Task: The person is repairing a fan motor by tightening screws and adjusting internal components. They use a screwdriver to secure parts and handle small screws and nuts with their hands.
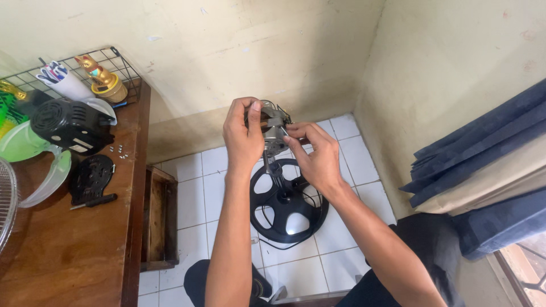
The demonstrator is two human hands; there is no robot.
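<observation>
My left hand (243, 136) and my right hand (315, 156) both grip a small metal fan motor (274, 129) held up over the floor. A thin shaft (266, 161) sticks down from the motor toward a round black fan base (287, 204) lying on the white tiles. A black cable runs around the base. My left fingers wrap the motor's top and left side; my right fingertips pinch its right side.
A wooden table (68, 239) stands at left with a black motor cover (71, 126), a black round plate (91, 177), a screwdriver (94, 201), small screws (118, 150), a green fan blade (23, 150) and a wire rack (114, 68). Blue curtains (483, 148) hang at right.
</observation>
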